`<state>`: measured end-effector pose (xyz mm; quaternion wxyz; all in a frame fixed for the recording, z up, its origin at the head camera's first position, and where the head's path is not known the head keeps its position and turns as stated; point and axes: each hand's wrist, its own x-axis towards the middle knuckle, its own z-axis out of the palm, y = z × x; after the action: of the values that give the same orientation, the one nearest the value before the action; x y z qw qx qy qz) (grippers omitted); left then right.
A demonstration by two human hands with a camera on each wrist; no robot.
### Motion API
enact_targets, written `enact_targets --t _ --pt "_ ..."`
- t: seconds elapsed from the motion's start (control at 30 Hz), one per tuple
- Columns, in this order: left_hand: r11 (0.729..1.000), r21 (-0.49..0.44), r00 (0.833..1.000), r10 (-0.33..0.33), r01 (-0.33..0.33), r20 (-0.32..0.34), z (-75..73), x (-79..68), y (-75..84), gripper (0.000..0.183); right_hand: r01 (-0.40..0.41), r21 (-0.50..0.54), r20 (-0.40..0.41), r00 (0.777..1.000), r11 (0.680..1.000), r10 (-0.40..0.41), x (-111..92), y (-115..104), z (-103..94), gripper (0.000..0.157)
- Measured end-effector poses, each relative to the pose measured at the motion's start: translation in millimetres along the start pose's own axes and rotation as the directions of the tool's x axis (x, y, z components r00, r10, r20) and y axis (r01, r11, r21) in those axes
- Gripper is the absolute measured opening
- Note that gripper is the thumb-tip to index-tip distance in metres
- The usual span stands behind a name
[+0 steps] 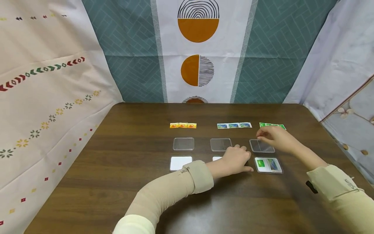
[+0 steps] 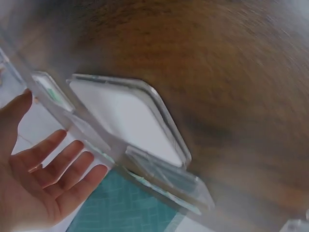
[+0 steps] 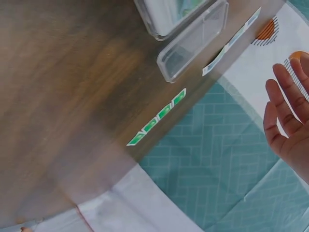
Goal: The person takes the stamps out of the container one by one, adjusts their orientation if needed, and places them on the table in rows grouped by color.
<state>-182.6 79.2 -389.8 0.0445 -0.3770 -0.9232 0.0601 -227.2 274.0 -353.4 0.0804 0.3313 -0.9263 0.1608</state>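
Observation:
My right hand (image 1: 276, 138) hovers over the clear lid (image 1: 262, 146) on the right, its fingers loosely bent. In the right wrist view nothing lies in that palm (image 3: 294, 121). My left hand (image 1: 237, 159) reaches over the middle case (image 1: 217, 158), whose white insert it mostly hides. Its fingers are spread and hold nothing, as the left wrist view shows. Between and in front of the hands lies a clear case (image 1: 268, 165) holding a green stamp (image 1: 261, 163) and a blue stamp (image 1: 273, 164) on a white insert. A green stamp strip (image 1: 272, 125) lies beyond the right hand.
Two more clear lids (image 1: 183, 144) (image 1: 221, 145) lie in the middle row. At front left is a case with a white insert (image 1: 180, 163). Farther back lie an orange stamp strip (image 1: 183, 125) and a blue stamp strip (image 1: 234, 125). Fabric hangs behind the wooden table (image 1: 117, 162).

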Motion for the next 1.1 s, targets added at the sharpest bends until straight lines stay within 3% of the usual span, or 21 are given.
enact_targets --t 0.1,0.4,0.8,1.1 --pt "1.000 -0.018 1.000 -0.022 0.022 -0.005 4.8 7.2 5.5 0.045 0.013 -0.014 -0.034 0.999 1.000 -0.013 -9 1 0.8 0.008" --pt "0.995 -0.068 0.995 -0.067 0.072 0.072 6.0 16.8 11.8 0.060 0.059 -0.056 -0.091 0.994 0.997 -0.064 -32 8 8.1 0.018" --pt "0.990 -0.103 0.990 -0.080 0.092 0.114 10.6 25.1 18.7 0.052 0.045 0.001 -0.037 0.998 0.999 -0.045 -49 11 26.1 0.018" --pt "0.985 -0.106 0.984 -0.118 0.133 0.136 11.3 28.3 21.4 0.054 0.114 0.056 -0.024 0.993 0.992 -0.113 -51 16 33.5 0.026"
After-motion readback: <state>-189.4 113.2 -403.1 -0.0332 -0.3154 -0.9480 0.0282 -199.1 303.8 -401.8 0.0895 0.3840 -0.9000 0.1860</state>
